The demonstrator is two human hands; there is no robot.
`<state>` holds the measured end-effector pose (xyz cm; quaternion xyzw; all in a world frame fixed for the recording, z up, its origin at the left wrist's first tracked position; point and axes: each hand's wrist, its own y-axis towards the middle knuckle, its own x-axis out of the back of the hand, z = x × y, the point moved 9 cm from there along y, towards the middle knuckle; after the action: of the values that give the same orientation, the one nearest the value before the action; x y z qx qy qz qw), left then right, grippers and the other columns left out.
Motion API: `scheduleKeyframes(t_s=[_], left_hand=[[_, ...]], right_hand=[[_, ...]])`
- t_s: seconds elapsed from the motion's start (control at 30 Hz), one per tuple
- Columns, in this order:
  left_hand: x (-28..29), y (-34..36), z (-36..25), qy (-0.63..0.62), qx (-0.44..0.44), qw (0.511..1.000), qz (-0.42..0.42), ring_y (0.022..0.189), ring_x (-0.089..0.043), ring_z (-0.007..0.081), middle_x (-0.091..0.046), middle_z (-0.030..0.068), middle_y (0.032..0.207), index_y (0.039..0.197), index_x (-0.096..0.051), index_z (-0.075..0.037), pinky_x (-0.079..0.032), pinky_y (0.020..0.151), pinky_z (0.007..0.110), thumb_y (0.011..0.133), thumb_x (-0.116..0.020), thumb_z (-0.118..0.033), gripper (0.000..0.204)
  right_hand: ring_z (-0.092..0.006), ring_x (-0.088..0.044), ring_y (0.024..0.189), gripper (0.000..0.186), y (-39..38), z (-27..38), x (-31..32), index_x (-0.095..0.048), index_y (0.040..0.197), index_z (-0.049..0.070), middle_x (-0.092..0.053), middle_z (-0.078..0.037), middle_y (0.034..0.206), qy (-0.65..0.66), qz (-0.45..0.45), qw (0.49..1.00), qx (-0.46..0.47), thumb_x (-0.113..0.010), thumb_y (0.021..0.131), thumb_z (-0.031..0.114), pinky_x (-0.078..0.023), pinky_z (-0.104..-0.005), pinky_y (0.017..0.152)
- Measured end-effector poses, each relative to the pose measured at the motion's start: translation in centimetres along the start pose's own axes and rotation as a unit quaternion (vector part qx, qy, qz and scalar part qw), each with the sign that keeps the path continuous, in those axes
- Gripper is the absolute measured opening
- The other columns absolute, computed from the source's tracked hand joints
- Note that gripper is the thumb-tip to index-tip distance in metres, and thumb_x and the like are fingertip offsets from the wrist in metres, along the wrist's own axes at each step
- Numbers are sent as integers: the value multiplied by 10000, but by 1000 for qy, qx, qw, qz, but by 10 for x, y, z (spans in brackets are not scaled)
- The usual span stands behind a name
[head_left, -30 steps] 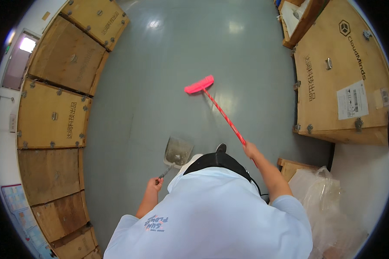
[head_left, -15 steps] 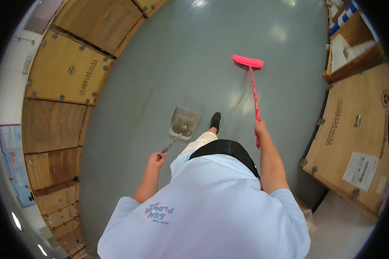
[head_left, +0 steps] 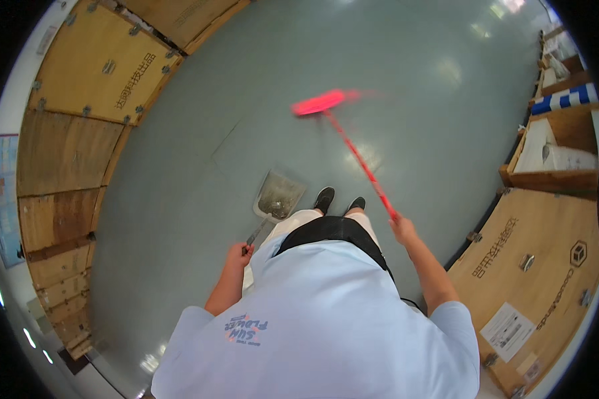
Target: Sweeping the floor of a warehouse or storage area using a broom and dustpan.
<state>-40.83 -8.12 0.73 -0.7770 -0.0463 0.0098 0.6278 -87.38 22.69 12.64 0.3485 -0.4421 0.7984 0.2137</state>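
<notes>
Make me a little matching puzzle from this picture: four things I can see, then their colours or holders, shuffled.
1. Shirt
2. Broom
3. Dustpan
4. Shoes

A. Handle gripped by the left hand
B. Black
C. Pale blue
D. Handle gripped by the right hand

Pairs: 1-C; 2-D; 3-A; 4-B

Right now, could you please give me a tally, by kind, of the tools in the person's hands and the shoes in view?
Broom: 1, in the right hand
Dustpan: 1, in the left hand
Shoes: 2, both dark
Total: 4
</notes>
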Motion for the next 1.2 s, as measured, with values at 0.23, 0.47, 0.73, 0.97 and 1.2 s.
scheduleKeyframes(t_s=[0.23, 0.47, 0.73, 0.97, 1.2], left_hand=[[37, -41, 59, -110, 2, 994, -3, 498, -485, 211, -456, 150, 576, 636, -390, 55, -479, 511, 276, 702, -408, 3, 86], [62, -93, 98, -168, -57, 984, -28, 464, -476, 208, -454, 167, 585, 679, -360, 72, -469, 455, 232, 714, -417, 10, 91], [55, -74, 93, 94, -160, 981, 49, 500, -466, 216, -444, 156, 607, 615, -358, 62, -472, 488, 255, 672, -389, 46, 67], [67, -14, 125, -241, 41, 969, -37, 536, -461, 224, -411, 124, 584, 643, -360, 50, -459, 543, 299, 689, -384, 33, 55], [20, -13, 107, -204, 17, 978, -33, 537, -458, 237, -405, 133, 580, 622, -363, 55, -463, 541, 287, 677, -379, 45, 59]], right_hand=[[-317, -508, 743, 275, 162, 212, -54, -429, 932, 65, -531, -156, 800, -147, 115, 962, 199, -397, 766, 282, -404, -413, 625], [-292, -506, 798, 243, 203, 273, -98, -498, 883, 60, -531, -151, 841, -141, 174, 963, 149, -424, 734, 237, -398, -393, 692], [-274, -483, 867, 306, 143, 65, 23, -449, 995, 131, -519, -127, 899, -153, 127, 980, 23, -442, 733, 289, -387, -381, 724], [-310, -473, 848, 347, 7, -148, 146, -409, 1057, 141, -511, -166, 886, -135, 40, 980, -142, -450, 725, 235, -385, -373, 710], [-311, -510, 779, 296, -55, -261, 191, -456, 994, 69, -528, -188, 806, -86, -82, 970, -211, -452, 724, 190, -400, -372, 671]])
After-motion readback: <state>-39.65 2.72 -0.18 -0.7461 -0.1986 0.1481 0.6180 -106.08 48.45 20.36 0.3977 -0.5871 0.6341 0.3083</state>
